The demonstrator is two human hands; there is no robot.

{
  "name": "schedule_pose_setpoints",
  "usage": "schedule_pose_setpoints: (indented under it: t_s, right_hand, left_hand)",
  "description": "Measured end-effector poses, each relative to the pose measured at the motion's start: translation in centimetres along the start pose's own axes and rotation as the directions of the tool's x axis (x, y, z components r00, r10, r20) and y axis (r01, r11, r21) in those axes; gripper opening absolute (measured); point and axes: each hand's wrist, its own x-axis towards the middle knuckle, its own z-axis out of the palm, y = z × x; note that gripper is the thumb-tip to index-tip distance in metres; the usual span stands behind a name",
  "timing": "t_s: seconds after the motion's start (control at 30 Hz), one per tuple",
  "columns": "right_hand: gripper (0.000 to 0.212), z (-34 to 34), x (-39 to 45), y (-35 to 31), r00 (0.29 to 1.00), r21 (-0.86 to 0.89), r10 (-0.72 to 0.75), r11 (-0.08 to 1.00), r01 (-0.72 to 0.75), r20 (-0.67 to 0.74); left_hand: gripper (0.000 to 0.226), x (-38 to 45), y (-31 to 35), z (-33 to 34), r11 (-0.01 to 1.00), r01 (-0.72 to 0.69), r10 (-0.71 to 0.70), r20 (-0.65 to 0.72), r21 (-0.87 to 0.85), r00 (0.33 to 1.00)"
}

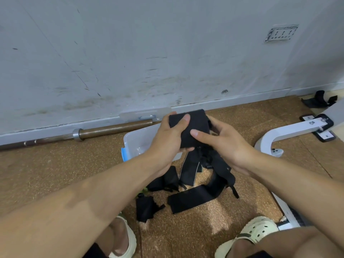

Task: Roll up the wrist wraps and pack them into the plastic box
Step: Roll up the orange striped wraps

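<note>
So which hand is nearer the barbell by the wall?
Left. The left hand grips the wrap on the side toward the barbell; the right hand holds the wrap's far side.

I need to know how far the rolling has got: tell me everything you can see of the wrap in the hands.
The wrap is black, soft-looking fabric, wound into a thick, flattish bundle. Both hands hold it in the air above the plastic box: the left hand grips its left side, thumb on top, and the right hand presses its thumb on the front. A loose tail hangs from its lower end toward the other wraps on the floor, so it is not fully rolled.
</note>
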Motion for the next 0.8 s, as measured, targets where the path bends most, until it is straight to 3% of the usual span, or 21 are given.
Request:
schedule_pose_setpoints:
  t_s: [0.13,0.27,0.37,0.5,0.57,0.7,0.73,0.8]
  right_hand:
    - [0.062,0.3,-0.1,-0.2,0.999,0.159,0.050,0.986,-0.045,-0.022]
    - [0.073,0.6,-0.4,0.1,0.997,0.276,0.070,0.960,-0.055,-0.043]
    - [0.073,0.7,-0.6,0.1,0.995,0.253,0.092,0.964,-0.083,-0.025]
    - [0.064,1.4,-0.8,0.5,0.991,0.210,0.129,0.968,-0.134,0.040]
    - [0.061,2.2,-0.5,1.2,0.990,0.145,0.133,0.980,-0.139,0.049]
    - [0.054,4.1,0.6,4.8,0.988,-0.223,0.144,0.966,-0.129,0.048]
    - [0.054,4.3,0.8,6.2,0.985,-0.305,0.157,0.943,-0.129,0.071]
    - [0.060,4.8,1.5,9.0,0.967,-0.478,0.218,0.868,-0.130,0.132]
  left_hand:
    - [0.044,-0.4,0.5,-0.1,1.000,-0.014,0.014,0.013,0.027,1.000]
    - [0.047,-0.3,0.8,-1.7,0.971,0.017,-0.033,0.063,0.240,0.997]
    - [0.054,-0.2,0.4,-3.3,0.889,-0.005,-0.044,0.095,0.459,0.994]
    - [0.053,-0.8,0.0,-5.0,0.788,-0.023,-0.086,0.146,0.616,0.986]
    - [0.052,-1.1,-0.1,-6.2,0.605,-0.100,-0.075,0.181,0.790,0.981]
    - [0.075,-1.4,-0.5,-9.8,0.126,-0.160,-0.198,0.183,0.979,0.963]
    - [0.078,-1.4,-0.5,-10.5,0.056,-0.153,-0.241,0.162,0.987,0.957]
    - [0.078,-1.4,-0.2,-11.2,0.022,-0.136,-0.308,0.137,0.990,0.941]
